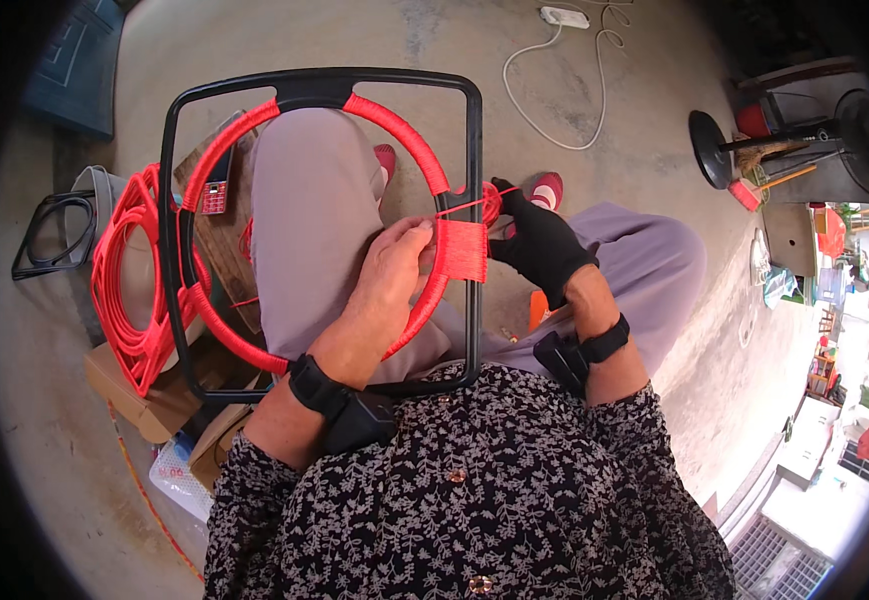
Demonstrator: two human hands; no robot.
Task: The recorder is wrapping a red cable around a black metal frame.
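the black frame [316, 94] sits over the left knee [314, 185], sides running twelve to six, long axis hard to tell. the left hand [382, 275] bends at its three-o'clock side, grip unclear; the right hand [542, 243], grasping red cord [492, 205], has it toward nine.

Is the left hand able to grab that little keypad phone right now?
Probably not straight away: the left hand is busy at the red cord-wrapped ring, and the left knee and that ring seem to block its direct way to the keypad phone.
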